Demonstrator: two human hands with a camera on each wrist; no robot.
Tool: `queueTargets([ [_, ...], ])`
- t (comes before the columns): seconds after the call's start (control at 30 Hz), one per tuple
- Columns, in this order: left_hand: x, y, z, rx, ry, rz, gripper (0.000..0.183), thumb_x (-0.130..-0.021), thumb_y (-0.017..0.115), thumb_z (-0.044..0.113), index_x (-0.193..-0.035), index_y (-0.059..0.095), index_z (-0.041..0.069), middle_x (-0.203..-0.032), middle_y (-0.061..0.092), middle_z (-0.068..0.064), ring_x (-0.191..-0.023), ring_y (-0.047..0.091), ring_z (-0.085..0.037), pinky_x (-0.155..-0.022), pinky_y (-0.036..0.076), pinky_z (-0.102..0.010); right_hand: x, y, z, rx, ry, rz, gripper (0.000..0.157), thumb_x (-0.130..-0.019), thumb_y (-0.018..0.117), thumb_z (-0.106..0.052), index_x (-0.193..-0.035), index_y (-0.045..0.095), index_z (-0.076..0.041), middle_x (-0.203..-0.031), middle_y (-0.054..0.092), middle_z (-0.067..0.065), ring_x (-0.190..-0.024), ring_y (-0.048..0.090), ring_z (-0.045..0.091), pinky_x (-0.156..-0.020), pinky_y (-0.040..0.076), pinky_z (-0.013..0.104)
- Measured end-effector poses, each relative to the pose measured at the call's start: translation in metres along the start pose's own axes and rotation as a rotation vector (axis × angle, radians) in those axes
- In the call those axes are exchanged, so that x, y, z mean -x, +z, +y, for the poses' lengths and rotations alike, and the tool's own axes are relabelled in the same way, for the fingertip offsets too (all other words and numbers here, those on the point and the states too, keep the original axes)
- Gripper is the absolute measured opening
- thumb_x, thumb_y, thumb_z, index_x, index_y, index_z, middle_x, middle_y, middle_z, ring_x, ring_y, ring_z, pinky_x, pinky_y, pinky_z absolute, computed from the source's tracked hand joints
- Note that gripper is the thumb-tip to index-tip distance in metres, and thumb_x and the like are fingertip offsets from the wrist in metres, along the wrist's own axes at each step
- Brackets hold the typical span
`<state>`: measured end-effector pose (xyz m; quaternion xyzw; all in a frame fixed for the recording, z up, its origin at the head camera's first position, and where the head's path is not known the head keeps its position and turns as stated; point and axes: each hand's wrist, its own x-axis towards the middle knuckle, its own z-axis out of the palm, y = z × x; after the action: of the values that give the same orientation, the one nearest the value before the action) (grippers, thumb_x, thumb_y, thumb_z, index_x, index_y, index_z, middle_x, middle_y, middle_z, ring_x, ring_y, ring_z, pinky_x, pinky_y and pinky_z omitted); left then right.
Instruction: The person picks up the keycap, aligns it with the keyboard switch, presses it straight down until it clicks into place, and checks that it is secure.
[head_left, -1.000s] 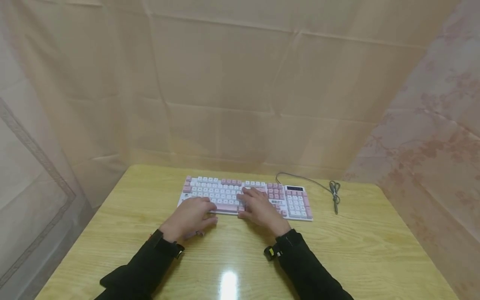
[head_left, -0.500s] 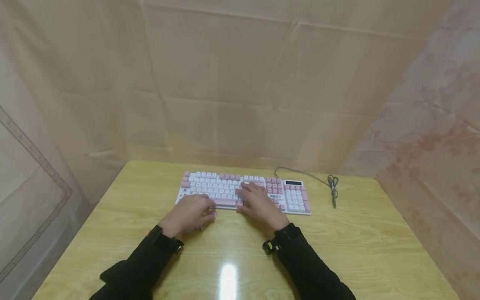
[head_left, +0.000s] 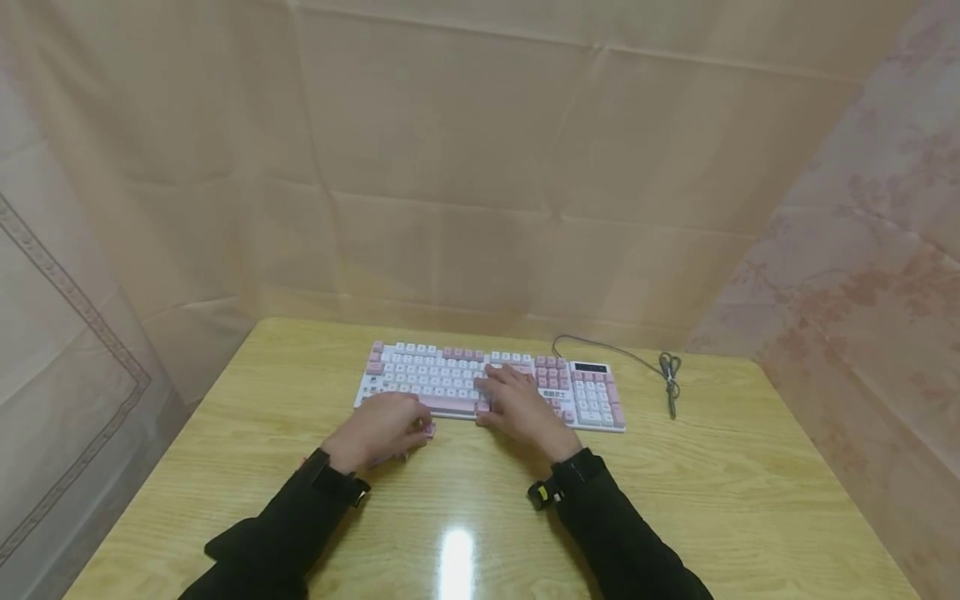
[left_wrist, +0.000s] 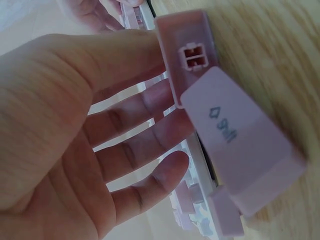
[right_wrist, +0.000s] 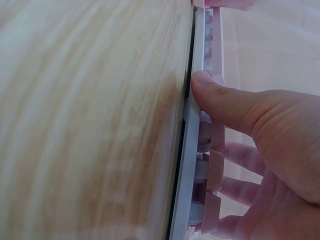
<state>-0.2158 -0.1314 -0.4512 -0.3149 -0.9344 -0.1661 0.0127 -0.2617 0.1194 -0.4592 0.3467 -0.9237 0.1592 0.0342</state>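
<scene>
A pink and white keyboard (head_left: 450, 406) lies on the wooden table. My left hand (head_left: 378, 427) is at its front left edge, pinching a pink keycap (left_wrist: 187, 55) between thumb and fingers. The keycap's hollow underside and stem socket face the left wrist camera. Right below it, a pink shift keycap (left_wrist: 240, 145) lies on the table, with another small pink piece (left_wrist: 226, 212) close by. My right hand (head_left: 521, 408) rests on the keyboard right of the space bar. Its thumb (right_wrist: 215, 95) touches the front edge, and the fingers reach over the keys.
A grey cable (head_left: 607, 346) runs from the keyboard's back to a tied bundle (head_left: 671, 383) on the right. Beige cloth (head_left: 480, 208) hangs behind the table (head_left: 712, 500), with patterned cloth (head_left: 885, 292) at the right side.
My left fingers have drawn in slightly, and the pink keycap now shows more plainly between thumb and fingers. The right hand stays on the keyboard. The head view has shifted a little.
</scene>
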Motion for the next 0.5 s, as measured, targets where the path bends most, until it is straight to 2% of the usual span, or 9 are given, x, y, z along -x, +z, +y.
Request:
queueTargets([
  [0.27,0.0012,-0.0001,0.0007,-0.002,-0.011,0.0,0.012,-0.084,0.07,0.03,-0.075,0.066,0.023,-0.064,0.055,0.013,-0.055,0.048,-0.005,-0.052,0.042,-0.028,0.0005,0.0009,0.0,0.001,0.005,0.005,0.064,-0.081,0.07,-0.035,-0.136,0.05,-0.009,-0.146,0.037,0.02,-0.134,0.028,0.042,-0.103,0.019,0.063],
  [0.5,0.0017,-0.0011,0.0002,0.002,-0.032,-0.004,0.015,-0.087,0.066,0.028,-0.073,0.065,0.022,-0.059,0.054,0.014,-0.052,0.048,-0.005,-0.052,0.042,-0.028,0.0001,0.0023,0.001,0.01,0.002,0.013,0.064,-0.081,0.07,-0.036,-0.135,0.051,-0.01,-0.146,0.038,0.019,-0.134,0.028,0.042,-0.102,0.019,0.064],
])
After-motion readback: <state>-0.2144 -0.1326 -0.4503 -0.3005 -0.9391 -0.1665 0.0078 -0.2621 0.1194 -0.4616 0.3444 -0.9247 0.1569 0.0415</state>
